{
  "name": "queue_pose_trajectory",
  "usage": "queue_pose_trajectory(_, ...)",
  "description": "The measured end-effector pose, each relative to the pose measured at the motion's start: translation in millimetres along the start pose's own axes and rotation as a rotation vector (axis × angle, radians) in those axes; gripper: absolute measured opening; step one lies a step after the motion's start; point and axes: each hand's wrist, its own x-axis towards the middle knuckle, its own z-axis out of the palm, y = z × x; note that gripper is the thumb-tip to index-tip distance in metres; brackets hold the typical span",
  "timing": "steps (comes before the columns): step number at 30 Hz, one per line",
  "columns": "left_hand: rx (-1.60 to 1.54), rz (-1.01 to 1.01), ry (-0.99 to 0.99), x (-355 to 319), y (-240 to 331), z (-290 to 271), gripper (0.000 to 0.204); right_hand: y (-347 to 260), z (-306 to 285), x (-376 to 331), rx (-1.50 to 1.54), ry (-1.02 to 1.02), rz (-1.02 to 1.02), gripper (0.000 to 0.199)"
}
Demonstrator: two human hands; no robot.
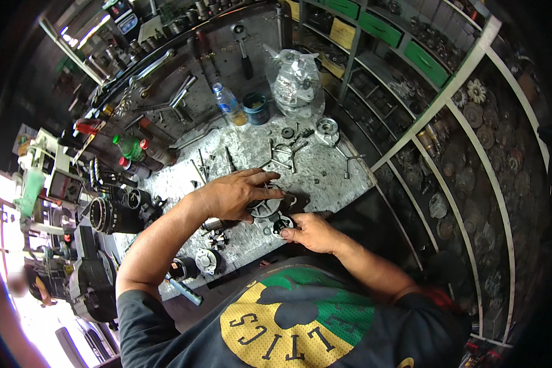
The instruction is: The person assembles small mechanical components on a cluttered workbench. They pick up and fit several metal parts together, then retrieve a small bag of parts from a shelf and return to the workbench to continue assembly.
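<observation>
A silver cast-metal housing (265, 210) with a round, dark-centred end (282, 226) is held just above the near edge of the metal worktable (251, 242). My left hand (242, 193) curls over its top from the far left, thumb on the near side and fingers across it. From the right, my right hand (313, 233) grips the round end, its thumb pressed on the rim. The inside of the housing is mostly hidden by my fingers. To the left lie a small silver end cover (208, 262) and a black cylinder (182, 268).
Beyond my hands are a three-armed wrench (279, 157), a round metal part (327, 129), a plastic bag of parts (297, 86), a clear bottle (228, 103) and a blue can (256, 110). A blue-handled tool (185, 292) lies near left. Parts shelves (432, 138) stand right.
</observation>
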Motion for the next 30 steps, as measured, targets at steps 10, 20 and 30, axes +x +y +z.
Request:
queue_pose_trajectory(10, -0.131, -0.372, 0.258, -2.0, 40.8, 13.1, 0.096, -10.6, -51.2, 16.1, 0.149, -0.003, 0.167, 0.043)
queue_pose_trajectory(20, -0.243, -0.639, 0.441, 1.6, 75.2, 31.0, 0.097, -7.1, -59.0, 46.1, -0.012, 0.114, -0.019, 0.052)
queue_pose_trajectory(30, -0.122, -0.630, 0.516, 5.2, 73.2, 41.7, 0.090, 4.9, -49.9, 68.3, 0.119, 0.009, 0.076, 0.022)
